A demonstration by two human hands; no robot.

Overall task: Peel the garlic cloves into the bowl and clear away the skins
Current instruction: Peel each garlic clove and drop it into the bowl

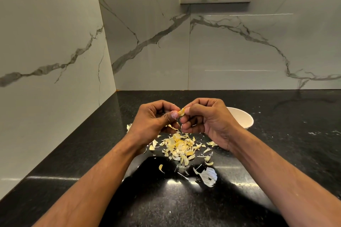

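While both hands pinch one garlic clove above the black tabletop, skins pile beneath.
Left hand and right hand meet fingertip to fingertip — white bowl at 3 o'clock, partly hidden.

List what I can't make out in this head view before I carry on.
- Inside of the white round bowl: hidden by the right hand and the low angle.
- Small yellowish garlic clove: mostly covered by the fingers of both hands; left hand.
- Unpeeled cloves: indistinguishable within the pale papery skin pile.
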